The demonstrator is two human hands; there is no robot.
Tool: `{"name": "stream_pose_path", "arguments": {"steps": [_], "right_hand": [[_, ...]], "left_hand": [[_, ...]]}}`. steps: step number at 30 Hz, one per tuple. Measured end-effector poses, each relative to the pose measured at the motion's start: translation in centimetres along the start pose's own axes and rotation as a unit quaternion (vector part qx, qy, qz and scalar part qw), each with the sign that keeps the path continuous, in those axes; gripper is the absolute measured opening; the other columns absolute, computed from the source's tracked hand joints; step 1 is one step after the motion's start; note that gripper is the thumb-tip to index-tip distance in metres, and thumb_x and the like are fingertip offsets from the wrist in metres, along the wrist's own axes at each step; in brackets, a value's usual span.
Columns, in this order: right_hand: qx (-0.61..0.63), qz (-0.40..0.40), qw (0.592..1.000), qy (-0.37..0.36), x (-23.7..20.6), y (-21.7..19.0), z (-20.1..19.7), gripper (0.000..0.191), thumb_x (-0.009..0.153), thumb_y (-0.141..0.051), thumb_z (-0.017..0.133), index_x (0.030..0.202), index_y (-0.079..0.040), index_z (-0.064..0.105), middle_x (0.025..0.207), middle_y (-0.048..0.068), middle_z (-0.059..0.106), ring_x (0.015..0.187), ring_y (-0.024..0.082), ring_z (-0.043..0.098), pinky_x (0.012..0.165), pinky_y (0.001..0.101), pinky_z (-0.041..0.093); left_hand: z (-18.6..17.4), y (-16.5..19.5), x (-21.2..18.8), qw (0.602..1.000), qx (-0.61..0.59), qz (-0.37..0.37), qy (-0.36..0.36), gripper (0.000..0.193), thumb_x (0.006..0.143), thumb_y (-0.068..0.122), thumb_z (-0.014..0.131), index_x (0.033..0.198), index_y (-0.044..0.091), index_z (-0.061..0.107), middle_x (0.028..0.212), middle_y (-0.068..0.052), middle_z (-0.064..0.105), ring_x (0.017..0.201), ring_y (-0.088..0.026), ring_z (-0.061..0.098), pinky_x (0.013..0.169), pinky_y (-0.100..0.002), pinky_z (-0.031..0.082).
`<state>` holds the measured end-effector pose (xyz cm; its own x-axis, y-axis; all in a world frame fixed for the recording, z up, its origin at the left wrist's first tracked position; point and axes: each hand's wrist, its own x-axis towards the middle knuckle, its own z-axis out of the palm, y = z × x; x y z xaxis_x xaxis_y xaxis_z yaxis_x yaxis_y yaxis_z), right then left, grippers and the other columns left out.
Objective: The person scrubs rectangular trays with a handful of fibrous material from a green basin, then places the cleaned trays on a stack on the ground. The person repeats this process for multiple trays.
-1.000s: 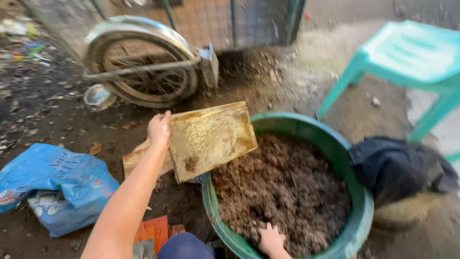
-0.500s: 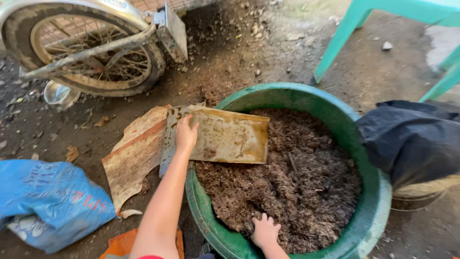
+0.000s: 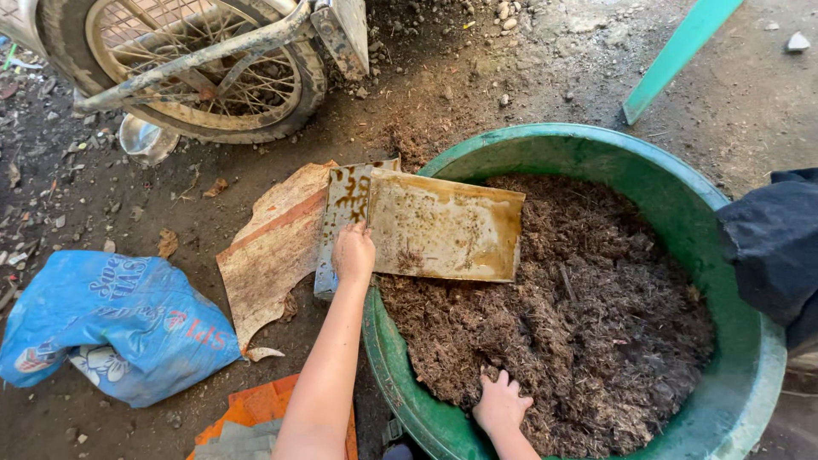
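Our left hand [image 3: 354, 253] grips the stiff, light-looking metal tray [image 3: 426, 226] by its edge, while our right hand [image 3: 501, 402] lies spread open on loose soil [image 3: 579, 341].

Scoop tray [image 3: 443, 226]: sheet metal, dull, rust-stained and mud-streaked. Tub [image 3: 588, 145]: green plastic, smooth, faint sheen on the rim, dusty inside. Fill [image 3: 554, 324]: dark brown soil mix, fibrous, coarse, matt. Board [image 3: 268, 255] under the tray: worn cardboard or thin wood, cannot tell which, scuffed and peeling. Sack [image 3: 119, 328]: blue woven plastic, crinkled, slightly glossy. Wheel [image 3: 196, 68]: metal spokes, matt rubber tyre, mud-caked. Ground [image 3: 528, 77]: packed earth, gritty.
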<state>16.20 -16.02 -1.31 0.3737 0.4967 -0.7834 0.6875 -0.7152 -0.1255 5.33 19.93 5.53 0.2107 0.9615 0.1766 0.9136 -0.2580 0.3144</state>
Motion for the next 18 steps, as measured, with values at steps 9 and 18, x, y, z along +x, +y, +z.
{"name": "stream_pose_path", "arguments": {"steps": [9,18], "right_hand": [[-0.002,0.001,0.999,-0.036,-0.4,-0.3,-1.0,0.075,0.082,-0.024,0.079,0.150,-0.032,0.049,0.148,0.008,0.039,0.139,0.027,0.044,0.110,0.0562,0.039],[0.015,-0.021,1.000,0.002,-0.8,-0.3,-0.2,0.069,0.081,-0.023,0.079,0.144,-0.033,0.052,0.146,0.007,0.040,0.137,0.029,0.044,0.106,0.0593,0.041]], "left_hand": [[-1.4,3.0,-0.8,0.998,0.054,0.007,-0.023,0.038,0.096,0.021,0.065,0.131,0.007,0.068,0.127,-0.012,0.056,0.118,-0.033,0.054,0.092,-0.043,0.051],[-0.4,2.5,-0.5,0.993,-0.072,-0.096,-0.016,0.043,0.095,0.026,0.068,0.130,0.002,0.064,0.133,-0.018,0.053,0.125,-0.036,0.051,0.105,-0.045,0.044]]}}
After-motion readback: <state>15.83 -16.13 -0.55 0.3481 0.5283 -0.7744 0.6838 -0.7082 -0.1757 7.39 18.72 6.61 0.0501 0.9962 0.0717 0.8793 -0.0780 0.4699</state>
